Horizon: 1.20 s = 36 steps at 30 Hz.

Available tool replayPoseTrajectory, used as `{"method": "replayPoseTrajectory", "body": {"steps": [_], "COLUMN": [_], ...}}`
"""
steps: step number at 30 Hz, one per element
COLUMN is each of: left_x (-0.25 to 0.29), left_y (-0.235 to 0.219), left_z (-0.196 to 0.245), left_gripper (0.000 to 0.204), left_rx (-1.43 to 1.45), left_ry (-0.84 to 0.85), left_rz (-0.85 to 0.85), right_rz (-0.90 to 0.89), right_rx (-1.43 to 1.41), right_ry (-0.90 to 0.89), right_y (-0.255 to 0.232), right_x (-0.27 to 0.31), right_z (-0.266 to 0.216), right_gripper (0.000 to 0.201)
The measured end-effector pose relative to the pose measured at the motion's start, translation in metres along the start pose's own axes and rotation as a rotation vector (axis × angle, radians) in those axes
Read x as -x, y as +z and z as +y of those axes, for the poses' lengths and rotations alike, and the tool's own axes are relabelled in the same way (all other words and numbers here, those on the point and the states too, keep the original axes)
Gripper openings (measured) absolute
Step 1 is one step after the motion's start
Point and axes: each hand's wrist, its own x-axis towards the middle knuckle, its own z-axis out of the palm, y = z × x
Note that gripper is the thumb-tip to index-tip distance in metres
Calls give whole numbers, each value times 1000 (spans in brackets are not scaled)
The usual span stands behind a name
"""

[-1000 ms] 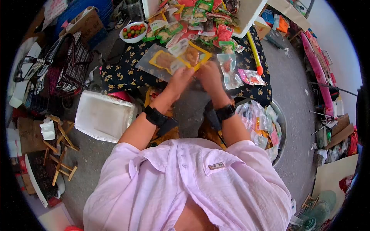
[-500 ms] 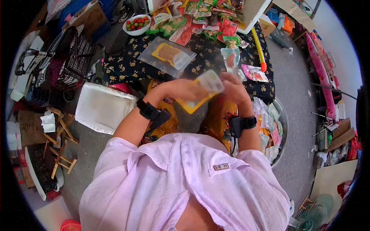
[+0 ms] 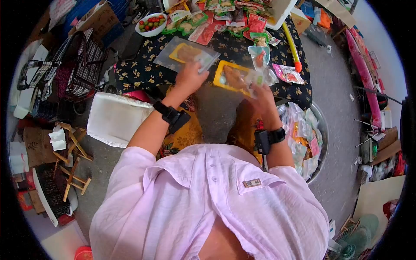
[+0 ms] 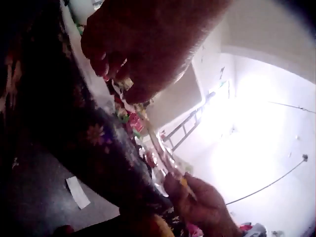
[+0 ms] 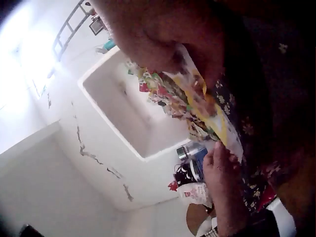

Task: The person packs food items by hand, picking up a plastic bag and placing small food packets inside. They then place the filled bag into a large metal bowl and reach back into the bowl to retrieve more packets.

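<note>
The right hand [image 3: 264, 100] pinches the clear end of a yellow-edged packet [image 3: 233, 77], brown inside, by the tablecloth [image 3: 141, 74]'s near edge; whether the left hand [image 3: 189, 80]'s fingers grasp anything, I cannot tell.

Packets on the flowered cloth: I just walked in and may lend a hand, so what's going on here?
The person's right hand grips a yellow-edged packet by one end. The left hand is at the near edge of a clear bag; whether it touches is unclear. More packets lie heaped beyond, near a white bowl.
</note>
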Motion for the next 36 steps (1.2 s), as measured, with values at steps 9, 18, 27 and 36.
{"method": "replayPoseTrajectory", "body": {"steps": [9,18,27,36], "left_x": [-11,6,10,22], "left_y": [3,15,14,17], "left_z": [9,12,17,10], "left_gripper": [20,17,15,16], "left_rx": [-69,-97,-102,-133], "left_ry": [-113,-20,44,2], "left_rz": [-93,27,48,24], "right_rz": [-164,-18,-173,-260], "right_rx": [610,28,1474,462], "right_ry": [-514,-95,-781,98], "right_y": [-8,30,62,66], "right_x": [-25,-43,-55,-73], "right_z": [24,22,27,21], "right_gripper": [21,22,24,15]}}
